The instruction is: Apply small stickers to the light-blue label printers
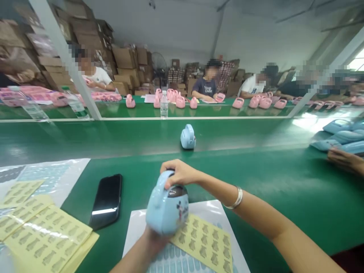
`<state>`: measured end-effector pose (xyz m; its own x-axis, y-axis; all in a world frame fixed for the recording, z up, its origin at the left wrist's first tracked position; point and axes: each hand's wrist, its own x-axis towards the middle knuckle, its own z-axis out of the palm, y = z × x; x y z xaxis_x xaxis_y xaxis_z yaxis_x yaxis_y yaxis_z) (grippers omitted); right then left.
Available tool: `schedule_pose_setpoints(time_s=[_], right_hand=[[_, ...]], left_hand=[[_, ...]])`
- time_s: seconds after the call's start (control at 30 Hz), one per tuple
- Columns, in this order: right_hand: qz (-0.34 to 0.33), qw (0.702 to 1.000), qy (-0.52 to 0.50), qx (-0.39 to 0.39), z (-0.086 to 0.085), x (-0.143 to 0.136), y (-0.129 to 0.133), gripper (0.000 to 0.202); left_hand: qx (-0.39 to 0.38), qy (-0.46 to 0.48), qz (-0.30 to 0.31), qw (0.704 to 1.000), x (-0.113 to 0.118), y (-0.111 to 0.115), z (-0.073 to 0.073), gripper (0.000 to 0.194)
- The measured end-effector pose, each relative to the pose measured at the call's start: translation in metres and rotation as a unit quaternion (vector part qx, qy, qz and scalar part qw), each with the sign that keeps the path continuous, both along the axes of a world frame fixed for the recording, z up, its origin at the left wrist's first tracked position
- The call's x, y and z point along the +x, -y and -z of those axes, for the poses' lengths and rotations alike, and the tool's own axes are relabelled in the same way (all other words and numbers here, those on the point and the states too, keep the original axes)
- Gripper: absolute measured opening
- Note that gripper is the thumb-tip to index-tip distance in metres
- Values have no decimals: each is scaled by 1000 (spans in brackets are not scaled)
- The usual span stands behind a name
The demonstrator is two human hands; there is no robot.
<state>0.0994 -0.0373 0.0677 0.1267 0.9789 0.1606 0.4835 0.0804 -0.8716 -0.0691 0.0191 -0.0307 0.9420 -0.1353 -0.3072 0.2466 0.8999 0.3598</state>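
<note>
L hand (155,237) cups blue toy (167,206) from below, 6 o'clock over sticker sheet (204,239) | R hand (179,172) pinches its top | risk: toy slips, hits phone (106,201) at 9 o'clock, grip looks light

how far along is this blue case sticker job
Done, it seems: one blue case stands on the belt ahead. In hand: the left hand holds another blue case from below while the right hand presses its top. Left: yellow sticker sheets lie beside the phone.
</note>
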Motion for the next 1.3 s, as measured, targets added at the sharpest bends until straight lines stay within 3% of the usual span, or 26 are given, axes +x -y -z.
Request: schedule_pose_setpoints(time_s=[0.07,0.13,0.23,0.4,0.5,0.57,0.6,0.7,0.77,0.83,0.9,0.97,1.0,1.07,1.13,1.17,1.2,1.23,1.3], right_hand=[[53,997,41,-25,-25,12,-26,46],[105,987,97,-74,-51,25,-49,47],[148,973,144,-106,-71,49,-80,46],[260,925,217,-172,-54,89,-112,31],[318,893,264,-177,-40,107,-110,47],[364,869,295,-161,-34,117,-96,57],[390,854,307,-154,-32,122,-86,59],[450,818,318,-162,-27,135,-48,61],[466,813,300,-179,-22,140,-24,58],[478,815,275,-177,-19,141,-5,52],[493,818,256,-150,-21,137,9,49],[500,824,241,-116,-28,126,19,46],[499,828,236,-103,-33,118,25,45],[485,844,218,-74,-44,95,36,45],[456,872,176,-16,-54,68,45,47],[435,888,147,22,-58,52,47,46],[409,903,122,55,-62,36,48,45],[384,914,100,81,-66,19,47,44],[336,931,74,122,-72,-15,39,44]], left_hand=[[10,-29,-47,998,4,0,-2,43],[29,-58,-53,996,7,2,-4,49],[85,-38,-63,994,9,4,-2,45],[189,37,-73,979,8,0,7,52],[322,99,-51,940,5,-4,9,49],[468,157,2,870,2,-6,6,41],[549,195,36,812,0,-6,4,36],[737,310,125,588,-5,-5,-7,30],[796,335,156,480,-7,-2,-13,31],[830,323,168,423,-9,3,-15,32],[846,312,183,392,-10,9,-12,34],[845,326,189,379,-9,13,-7,40],[844,348,163,374,-9,13,-7,43],[845,393,21,362,-8,8,-12,50],[834,366,-213,353,-6,-4,-28,59],[822,313,-295,373,-4,-12,-38,62],[802,260,-346,411,-1,-20,-49,70],[779,250,-357,450,2,-27,-60,85],[761,253,-272,532,9,-37,-75,107]])
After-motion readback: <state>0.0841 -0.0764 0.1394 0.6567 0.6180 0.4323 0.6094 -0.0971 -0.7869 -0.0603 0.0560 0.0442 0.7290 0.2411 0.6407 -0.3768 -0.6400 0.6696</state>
